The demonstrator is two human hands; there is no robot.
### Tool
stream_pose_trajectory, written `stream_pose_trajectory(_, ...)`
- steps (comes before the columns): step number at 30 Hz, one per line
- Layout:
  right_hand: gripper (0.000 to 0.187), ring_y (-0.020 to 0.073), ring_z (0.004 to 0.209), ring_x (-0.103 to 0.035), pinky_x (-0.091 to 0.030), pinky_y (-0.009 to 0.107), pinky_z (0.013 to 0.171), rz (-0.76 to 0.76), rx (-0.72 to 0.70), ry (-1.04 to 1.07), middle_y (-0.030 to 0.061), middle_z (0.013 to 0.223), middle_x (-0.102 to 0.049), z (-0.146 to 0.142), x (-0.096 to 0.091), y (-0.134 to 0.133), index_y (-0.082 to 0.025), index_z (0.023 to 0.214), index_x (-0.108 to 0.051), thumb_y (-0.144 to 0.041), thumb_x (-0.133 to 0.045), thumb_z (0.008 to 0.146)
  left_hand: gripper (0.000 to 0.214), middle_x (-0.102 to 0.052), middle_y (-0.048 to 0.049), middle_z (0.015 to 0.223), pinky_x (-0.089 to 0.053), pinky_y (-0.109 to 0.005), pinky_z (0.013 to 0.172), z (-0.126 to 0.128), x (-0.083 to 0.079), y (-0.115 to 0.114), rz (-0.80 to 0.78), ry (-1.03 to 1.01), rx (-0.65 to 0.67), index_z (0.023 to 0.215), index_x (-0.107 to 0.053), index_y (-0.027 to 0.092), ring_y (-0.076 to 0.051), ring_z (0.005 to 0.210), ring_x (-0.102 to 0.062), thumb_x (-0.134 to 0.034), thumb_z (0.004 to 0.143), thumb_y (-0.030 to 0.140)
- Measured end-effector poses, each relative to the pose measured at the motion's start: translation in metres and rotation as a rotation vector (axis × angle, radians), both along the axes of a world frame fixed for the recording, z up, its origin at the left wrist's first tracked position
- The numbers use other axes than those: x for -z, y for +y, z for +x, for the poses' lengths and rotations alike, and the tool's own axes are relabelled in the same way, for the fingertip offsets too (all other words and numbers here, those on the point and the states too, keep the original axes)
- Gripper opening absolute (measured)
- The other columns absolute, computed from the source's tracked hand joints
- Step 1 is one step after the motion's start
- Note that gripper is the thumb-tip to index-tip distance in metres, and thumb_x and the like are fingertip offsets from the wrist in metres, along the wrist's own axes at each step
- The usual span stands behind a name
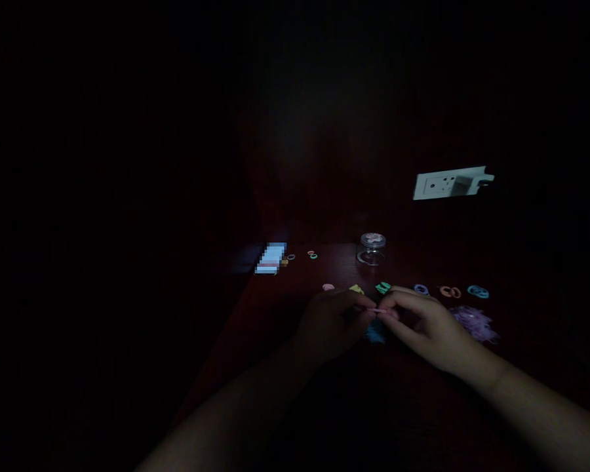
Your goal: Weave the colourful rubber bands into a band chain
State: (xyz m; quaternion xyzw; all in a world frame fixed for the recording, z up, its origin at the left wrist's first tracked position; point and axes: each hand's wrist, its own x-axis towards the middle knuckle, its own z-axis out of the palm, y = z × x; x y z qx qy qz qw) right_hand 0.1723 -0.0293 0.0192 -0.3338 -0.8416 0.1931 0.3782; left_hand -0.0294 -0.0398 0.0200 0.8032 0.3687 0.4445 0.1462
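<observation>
The scene is very dark. My left hand (332,321) and my right hand (417,321) meet over a dark red table (285,308), fingers pinched together on a small pink band (377,311) held between them. A bluish heap (375,333) lies just under the fingertips. Small coloured rubber bands lie in a row beyond the hands: pink (328,287), yellow (356,289), green (383,287), blue-purple (421,289), orange (451,292) and teal (478,291).
A small clear jar (372,249) with a patterned lid stands behind the bands. A lit phone screen (271,258) lies at the table's far left. A purple heap (474,322) sits right of my right hand. A white wall socket (452,183) carries a plug.
</observation>
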Motion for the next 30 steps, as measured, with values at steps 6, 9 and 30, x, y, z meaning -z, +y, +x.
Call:
stream_pose_trajectory(6, 0.016, 0.0142, 0.068, -0.053, -0.044, 0.027, 0.062, 0.000, -0.014, 0.007, 0.0004, 0.073, -0.055, 0.000, -0.002, -0.001, -0.021, 0.081, -0.061, -0.029, -0.055, 0.093, 0.013, -0.074, 0.0024, 0.089, -0.048, -0.030, 0.084, -0.006, -0.002, 0.002, 0.077, 0.138, 0.019, 0.094, -0.068, 0.022, -0.012, 0.078, -0.066, -0.057, 0.092, 0.029)
stream_pose_trajectory(9, 0.017, 0.0147, 0.069, -0.054, -0.044, 0.027, 0.062, -0.004, -0.018, -0.014, 0.0011, 0.075, -0.057, 0.000, -0.002, -0.002, -0.021, 0.082, -0.062, -0.030, -0.055, 0.094, 0.015, -0.074, 0.0021, 0.089, -0.048, -0.031, 0.086, -0.012, -0.007, 0.005, 0.128, 0.276, 0.029, 0.094, -0.068, 0.023, -0.014, 0.079, -0.065, -0.055, 0.093, 0.031)
stream_pose_trajectory(30, 0.019, 0.0166, 0.071, -0.056, -0.045, 0.030, 0.067, -0.020, 0.083, -0.028, 0.0025, 0.077, -0.059, 0.007, 0.005, 0.008, -0.021, 0.082, -0.059, -0.032, -0.051, 0.094, 0.022, -0.075, -0.0011, 0.093, -0.050, -0.027, 0.081, -0.067, 0.019, 0.083, -0.109, 0.352, -0.292, 0.093, -0.077, 0.024, -0.017, 0.086, -0.066, -0.058, 0.089, 0.035)
